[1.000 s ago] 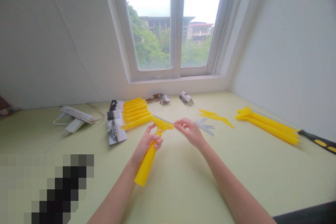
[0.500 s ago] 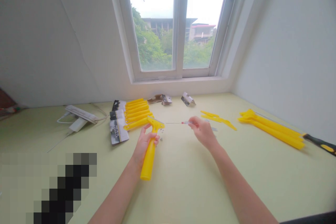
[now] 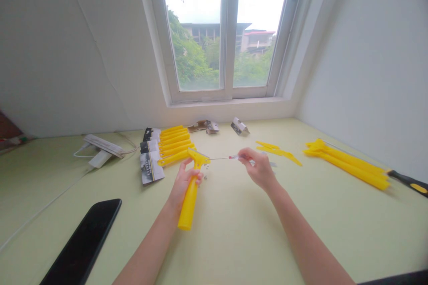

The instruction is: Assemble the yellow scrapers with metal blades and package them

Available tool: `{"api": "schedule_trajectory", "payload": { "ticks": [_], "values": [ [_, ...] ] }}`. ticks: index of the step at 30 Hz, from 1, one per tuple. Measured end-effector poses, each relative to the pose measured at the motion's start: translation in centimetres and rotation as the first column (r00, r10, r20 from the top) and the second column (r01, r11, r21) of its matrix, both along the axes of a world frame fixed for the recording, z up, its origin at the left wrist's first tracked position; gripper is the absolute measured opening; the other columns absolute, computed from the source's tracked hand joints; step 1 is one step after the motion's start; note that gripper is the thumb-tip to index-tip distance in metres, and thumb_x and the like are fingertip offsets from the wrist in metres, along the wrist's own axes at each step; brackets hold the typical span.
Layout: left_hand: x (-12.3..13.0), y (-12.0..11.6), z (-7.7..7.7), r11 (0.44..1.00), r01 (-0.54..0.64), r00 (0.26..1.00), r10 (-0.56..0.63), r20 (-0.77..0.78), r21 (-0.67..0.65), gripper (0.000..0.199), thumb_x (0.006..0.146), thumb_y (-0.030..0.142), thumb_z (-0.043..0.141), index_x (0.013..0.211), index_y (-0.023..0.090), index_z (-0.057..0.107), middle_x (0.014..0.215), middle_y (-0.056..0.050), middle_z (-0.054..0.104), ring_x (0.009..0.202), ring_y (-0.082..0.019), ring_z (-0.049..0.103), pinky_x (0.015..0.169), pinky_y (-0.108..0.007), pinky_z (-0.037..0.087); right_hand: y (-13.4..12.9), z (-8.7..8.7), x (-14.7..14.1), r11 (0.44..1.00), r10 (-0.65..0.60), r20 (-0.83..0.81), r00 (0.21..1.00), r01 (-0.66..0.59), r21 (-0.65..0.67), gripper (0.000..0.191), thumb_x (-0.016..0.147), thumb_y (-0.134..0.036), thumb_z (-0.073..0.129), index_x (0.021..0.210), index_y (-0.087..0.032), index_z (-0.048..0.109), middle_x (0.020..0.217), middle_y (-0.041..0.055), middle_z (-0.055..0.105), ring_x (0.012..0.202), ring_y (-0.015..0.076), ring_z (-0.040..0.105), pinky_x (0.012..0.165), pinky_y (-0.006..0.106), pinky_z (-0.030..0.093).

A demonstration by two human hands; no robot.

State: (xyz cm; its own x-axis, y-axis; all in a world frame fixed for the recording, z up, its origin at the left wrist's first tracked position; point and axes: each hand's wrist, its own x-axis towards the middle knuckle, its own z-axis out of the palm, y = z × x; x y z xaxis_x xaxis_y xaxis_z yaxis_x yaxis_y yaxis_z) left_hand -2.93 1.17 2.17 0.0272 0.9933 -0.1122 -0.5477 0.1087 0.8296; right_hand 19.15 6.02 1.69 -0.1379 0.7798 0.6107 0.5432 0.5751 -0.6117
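The left hand (image 3: 183, 182) had its fingers closed around the handle of a yellow scraper (image 3: 191, 196), held up above the table (image 3: 47, 187). The right hand (image 3: 259, 170) pinched a thin screwdriver (image 3: 234, 157) between its fingertips (image 3: 245, 157), with the tip reaching the scraper's head. Tiny screws (image 3: 205, 172) lay on the table just below, a row of yellow scrapers (image 3: 174, 142) lay beyond, and a black phone (image 3: 82, 242) lay near the left arm
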Motion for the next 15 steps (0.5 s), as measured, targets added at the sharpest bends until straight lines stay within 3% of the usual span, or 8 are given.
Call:
{"api": "schedule_trajectory", "payload": {
  "ticks": [6,15],
  "values": [
    [-0.07,-0.03,-0.06,1.0,0.025,1.0,-0.025,-0.009,0.013,0.05,0.065,0.012,0.055,0.108,0.024,0.033,0.062,0.005,0.048,0.045,-0.003,0.043,0.045,-0.012,0.033,-0.03,-0.11,-0.1,1.0,0.004,-0.005,1.0,-0.004,0.013,0.006,0.076,-0.019,0.049,0.078,-0.021,0.055,0.071,0.0004,0.062,0.067,0.015,0.058,0.06,0.026,0.044],
    [-0.15,0.13,-0.23,0.999,0.043,0.999,-0.043,0.012,0.018,0.049,0.065,0.011,0.053,0.107,0.025,0.033,0.067,0.003,0.049,0.045,-0.003,0.043,0.046,-0.013,0.032,-0.01,0.02,-0.15,1.0,0.006,0.002,1.0,-0.006,-0.002,0.006,0.077,-0.019,0.049,0.078,-0.02,0.055,0.072,0.0005,0.061,0.068,0.0149,0.058,0.061,0.025,0.043]
  ]
}}
